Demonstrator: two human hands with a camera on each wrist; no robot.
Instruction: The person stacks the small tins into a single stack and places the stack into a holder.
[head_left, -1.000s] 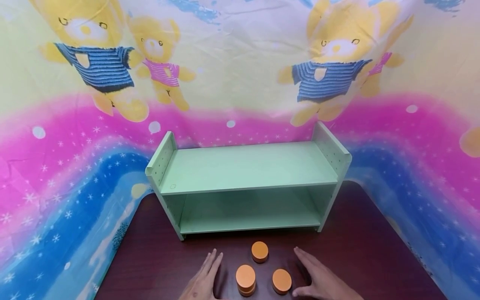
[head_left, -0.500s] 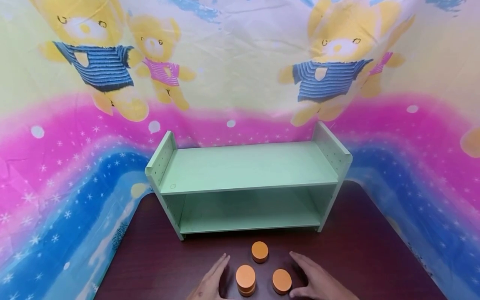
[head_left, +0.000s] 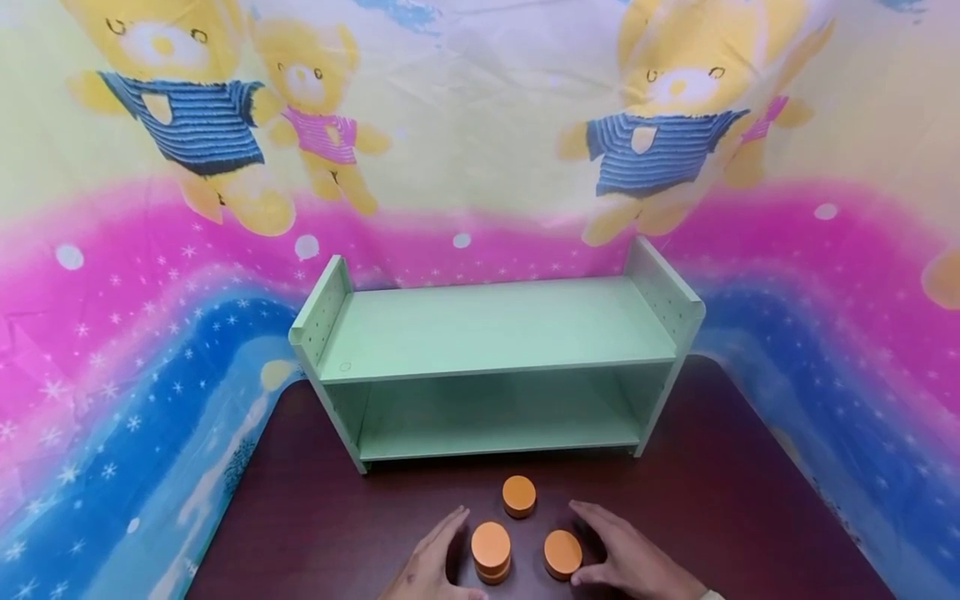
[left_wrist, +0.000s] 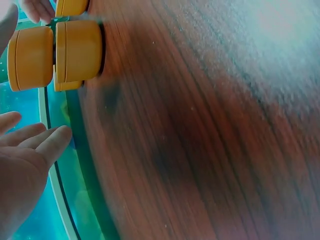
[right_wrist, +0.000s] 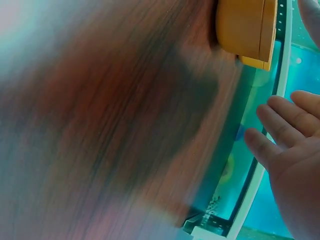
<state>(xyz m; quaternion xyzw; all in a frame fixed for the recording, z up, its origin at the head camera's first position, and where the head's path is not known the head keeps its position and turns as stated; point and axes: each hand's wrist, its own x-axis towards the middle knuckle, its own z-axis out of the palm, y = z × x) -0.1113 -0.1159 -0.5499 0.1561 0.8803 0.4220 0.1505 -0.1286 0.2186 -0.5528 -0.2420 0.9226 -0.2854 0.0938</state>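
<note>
Several round orange jars with lids stand on the dark table. A stack of two jars (head_left: 491,546) is nearest my left hand (head_left: 435,560), whose fingers stretch forward beside its left side. One single jar (head_left: 519,495) stands farther back, and another jar (head_left: 562,553) is at the right. My right hand (head_left: 630,552) curves loosely around the outer side of that right jar; whether its thumb touches it, I cannot tell. In the left wrist view, the stacked jars (left_wrist: 80,50) show above my extended left fingers (left_wrist: 55,142). Below a jar (right_wrist: 243,27), the right wrist view shows straight right fingers (right_wrist: 280,125).
A pale green two-tier shelf (head_left: 487,329) stands behind the jars, toward the back of the brown table (head_left: 300,517). Its side panels rise above the upper board. A bear-printed cloth (head_left: 465,125) hangs behind and along both sides.
Both hands have moved inward, closer to the jars from left and right. The jars stay in the same arrangement, and the head view has tilted slightly downward.
</note>
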